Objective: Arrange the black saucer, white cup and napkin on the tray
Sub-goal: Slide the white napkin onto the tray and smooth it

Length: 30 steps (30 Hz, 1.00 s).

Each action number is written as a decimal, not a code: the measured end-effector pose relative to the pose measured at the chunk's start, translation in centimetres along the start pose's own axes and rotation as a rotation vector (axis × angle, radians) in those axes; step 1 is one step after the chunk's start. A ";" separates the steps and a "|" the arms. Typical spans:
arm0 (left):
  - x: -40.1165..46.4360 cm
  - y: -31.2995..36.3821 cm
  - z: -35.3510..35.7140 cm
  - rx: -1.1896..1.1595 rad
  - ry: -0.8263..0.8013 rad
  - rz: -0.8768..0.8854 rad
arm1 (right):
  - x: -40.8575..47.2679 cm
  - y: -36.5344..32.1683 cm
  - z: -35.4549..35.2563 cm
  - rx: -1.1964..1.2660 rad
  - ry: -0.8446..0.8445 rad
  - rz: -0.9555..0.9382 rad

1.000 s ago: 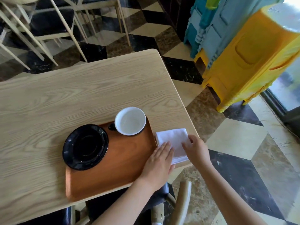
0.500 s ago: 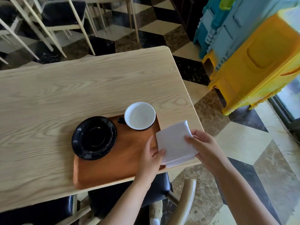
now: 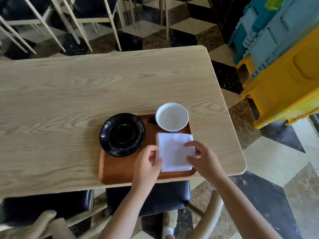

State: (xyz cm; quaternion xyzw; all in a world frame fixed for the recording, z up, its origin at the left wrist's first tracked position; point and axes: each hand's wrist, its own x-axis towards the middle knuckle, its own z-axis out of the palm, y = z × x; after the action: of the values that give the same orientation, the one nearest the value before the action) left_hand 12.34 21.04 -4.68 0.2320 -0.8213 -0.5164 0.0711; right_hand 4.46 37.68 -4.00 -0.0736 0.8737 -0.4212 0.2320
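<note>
So in the head view, the left hand (image 3: 146,167) had its fingers (image 3: 152,151) curled loosely, pinching the left edge of the napkin (image 3: 174,150). The right hand (image 3: 202,158) was over the napkin's right side, fingers partly spread, with tips touching the cloth near its right edge. The napkin itself lay folded and flat on the right half of the tray (image 3: 120,175), just in front of the white cup (image 3: 171,117), which sat in the tray's far right corner. The black saucer (image 3: 122,134) was on the tray's left end, hanging over the rim a bit.

The tray sat at the near edge of a light wood worktop (image 3: 69,94). The floor (image 3: 276,161) was checkered marble, with chairs (image 3: 82,16) beyond and yellow and blue crates (image 3: 284,69) stacked on the right.
</note>
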 end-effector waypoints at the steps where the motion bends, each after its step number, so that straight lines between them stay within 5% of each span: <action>1: 0.1 -0.2 0.1 0.067 -0.034 0.042 | 0.0 0.0 0.2 -0.078 -0.008 -0.010; 7: -0.8 -1.8 0.9 0.282 -0.124 0.150 | -0.8 0.8 1.0 -0.400 -0.032 -0.117; 13: -1.9 -2.6 0.7 0.423 -0.148 0.275 | -2.3 1.5 1.8 -0.714 0.128 -0.252; 18: -1.6 -2.7 0.5 0.632 -0.232 0.486 | -2.7 3.2 2.8 -0.711 0.015 -0.309; 23: -1.7 -3.1 0.3 0.741 -0.258 0.515 | -2.7 3.5 2.8 -0.729 -0.037 -0.285; 30: -2.4 -3.5 -0.6 0.758 -0.303 0.535 | -2.9 1.5 3.1 -0.732 0.140 -0.349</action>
State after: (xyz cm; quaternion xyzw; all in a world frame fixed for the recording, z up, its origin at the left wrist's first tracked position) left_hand 15.73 20.40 -7.23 -0.0555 -0.9834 -0.1726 -0.0083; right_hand 8.61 37.41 -5.84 -0.2695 0.9539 -0.1197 0.0554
